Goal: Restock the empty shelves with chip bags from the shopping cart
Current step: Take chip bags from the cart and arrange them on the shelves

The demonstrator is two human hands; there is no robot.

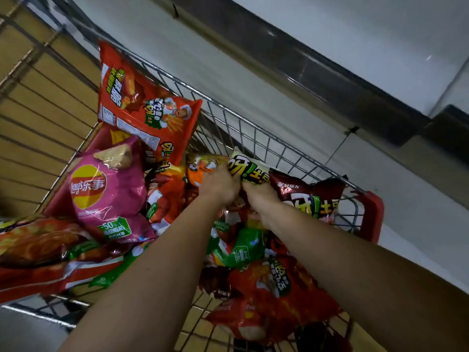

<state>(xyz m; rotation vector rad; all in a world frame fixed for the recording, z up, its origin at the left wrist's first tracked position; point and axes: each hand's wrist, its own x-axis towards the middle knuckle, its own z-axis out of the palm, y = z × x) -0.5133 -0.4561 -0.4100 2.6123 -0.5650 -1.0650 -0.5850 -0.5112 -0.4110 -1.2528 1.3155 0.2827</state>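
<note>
Both my arms reach down into the wire shopping cart (253,128), which is full of chip bags. My left hand (220,185) grips the orange chip bag (203,166) near the cart's far side. Beside it, my right hand (258,196) holds the lower edge of a pale yellow chip bag (250,167) with black and green lettering. A dark red bag (304,196) lies just right of my right hand. A pink Lay's bag (106,189) and a large orange-red bag (142,105) lean at the left.
A white shelf unit with a dark grey edge strip (330,80) runs diagonally behind the cart. The cart has a red plastic corner (375,214) at the right. Several red and green bags (243,250) lie under my forearms. Tan floor shows through the wires at left.
</note>
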